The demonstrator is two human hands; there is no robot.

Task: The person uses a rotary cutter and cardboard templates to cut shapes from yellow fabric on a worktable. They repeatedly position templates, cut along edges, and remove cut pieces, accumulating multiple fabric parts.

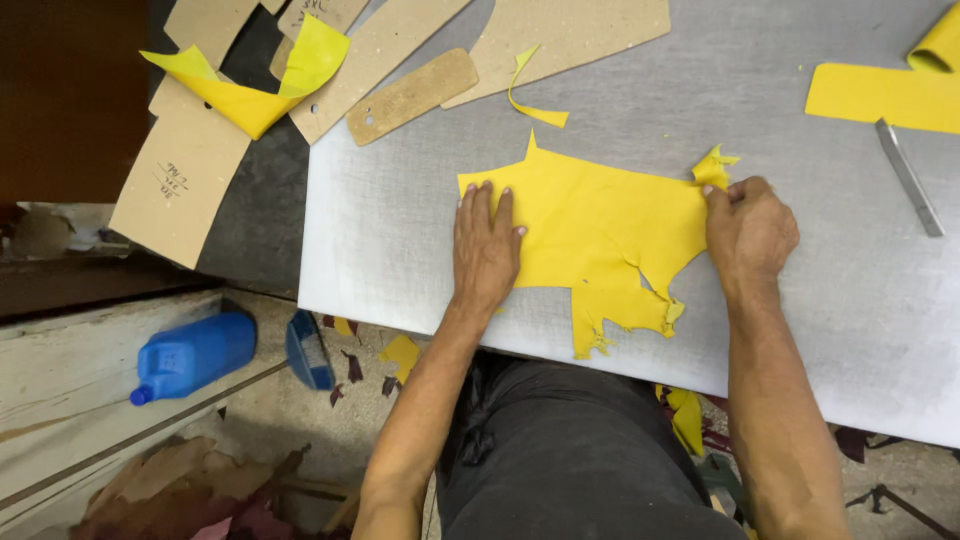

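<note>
A grey bench (400,220) is filling most of the view, and a large irregular sheet of yellow leather (590,235) is lying flat near its front edge, directly in front of the person. The sheet's long axis is running left to right across the bench, with ragged tabs hanging toward the front edge.

The left hand (487,248) is lying palm down on the sheet's left end, fingers spread flat and pressing it to the bench rather than gripping. The right hand (748,228) is sitting at the sheet's upper right corner, its fingertips drawn together in a pinching grip on a crumpled tab of the leather. So the sheet is stretching between the two hands, its bulk lying to the left of the pinching hand.

Brown cardboard patterns (185,170) are overlapping at the bench's far left. A yellow strip (880,98) is resting at the far right, well apart from the hands, with a slim metal tool (908,178) just beside it. A blue bottle (195,355) is lying on the floor.
</note>
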